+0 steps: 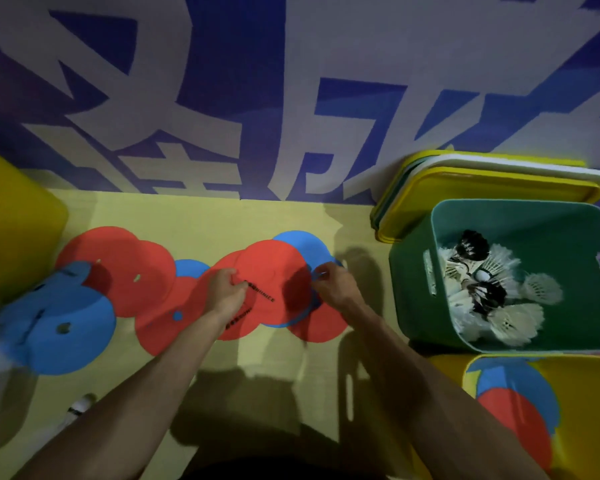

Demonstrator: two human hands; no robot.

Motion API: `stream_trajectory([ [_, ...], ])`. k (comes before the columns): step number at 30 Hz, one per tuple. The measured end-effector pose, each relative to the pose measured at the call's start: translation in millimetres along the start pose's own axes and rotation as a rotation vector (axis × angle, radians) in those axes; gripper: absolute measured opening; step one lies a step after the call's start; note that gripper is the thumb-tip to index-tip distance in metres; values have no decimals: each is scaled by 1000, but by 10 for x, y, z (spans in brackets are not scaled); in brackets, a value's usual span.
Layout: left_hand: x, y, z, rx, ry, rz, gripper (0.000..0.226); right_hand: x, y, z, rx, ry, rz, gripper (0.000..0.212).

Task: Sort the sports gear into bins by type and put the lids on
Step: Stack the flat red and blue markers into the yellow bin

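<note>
Several flat red and blue round marker discs lie overlapping in a row on the yellow floor. My left hand [226, 292] pinches the edge of a red disc [274, 268] in the middle of the row. My right hand [333, 285] pinches the rim of a blue disc [302, 245] that sits partly under that red one. A green bin [413, 271] at the right holds several white and black shuttlecocks [492, 289]. At the lower right a yellow bin [589, 393] holds a blue disc and a red disc [513, 420].
A stack of yellow and white lids [482, 188] leans against the wall behind the green bin. Another yellow bin [18, 230] stands at the far left. A lone shuttlecock [80, 407] lies on the floor at the lower left. A blue-and-white patterned wall rises behind.
</note>
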State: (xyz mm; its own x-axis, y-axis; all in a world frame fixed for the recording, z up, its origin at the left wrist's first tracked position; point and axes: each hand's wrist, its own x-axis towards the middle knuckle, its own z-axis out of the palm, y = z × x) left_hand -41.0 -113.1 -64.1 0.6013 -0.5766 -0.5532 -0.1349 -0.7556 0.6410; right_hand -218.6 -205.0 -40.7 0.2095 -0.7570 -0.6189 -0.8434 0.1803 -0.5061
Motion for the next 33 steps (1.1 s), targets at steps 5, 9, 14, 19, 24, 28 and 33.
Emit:
stream_trajectory([
  [5,83,81,142,45,5,-131,59,50,14,221,38,70,71,31],
  [9,174,20,237,-22,-8,-162,56,17,28,286,248,155,194,34],
  [14,106,56,178,-235,32,-115,8,64,82,353,436,151,266,19],
  [19,101,13,-24,-334,69,-28,20,93,138,452,389,122,239,16],
  [24,206,-282,-365,-388,124,-51,25,-16,-17,470,342,144,193,24],
  [28,33,-245,-605,-505,160,-19,21,-134,-171,396,296,145,153,21],
  [33,-270,224,-770,-658,106,127,18,-331,-406,138,262,263,18,10],
])
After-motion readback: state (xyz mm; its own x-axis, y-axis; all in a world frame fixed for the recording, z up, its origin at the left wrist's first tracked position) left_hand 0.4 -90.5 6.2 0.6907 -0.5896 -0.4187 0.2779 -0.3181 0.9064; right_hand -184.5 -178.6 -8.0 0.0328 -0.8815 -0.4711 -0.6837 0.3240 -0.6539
